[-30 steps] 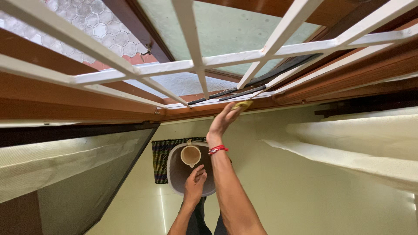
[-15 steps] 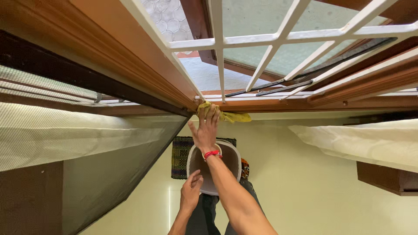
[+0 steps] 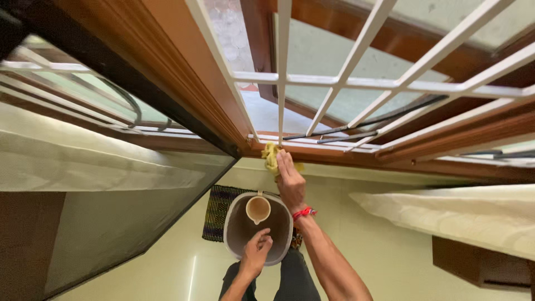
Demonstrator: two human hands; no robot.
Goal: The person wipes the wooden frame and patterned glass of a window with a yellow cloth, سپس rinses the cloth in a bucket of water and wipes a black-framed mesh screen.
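My right hand (image 3: 290, 183), with a red band on the wrist, presses a yellow cloth (image 3: 271, 156) against the lower wooden rail of the window frame (image 3: 334, 159), near its left corner. My left hand (image 3: 255, 253) grips the near rim of a grey bucket (image 3: 237, 237) held below the window. Inside the bucket sits a small cream jug (image 3: 258, 208). White window bars (image 3: 282, 78) rise just above the cloth.
A dark patterned mat (image 3: 216, 210) lies on the pale floor beyond the bucket. Pale curtains hang at left (image 3: 95, 167) and right (image 3: 462, 214). An open wooden window sash (image 3: 167, 72) juts in at upper left. A brown cabinet (image 3: 482, 267) stands at lower right.
My right hand has slid the cloth slightly right along the rail and bunched it. The view has tilted, and the jug in the bucket shows again.
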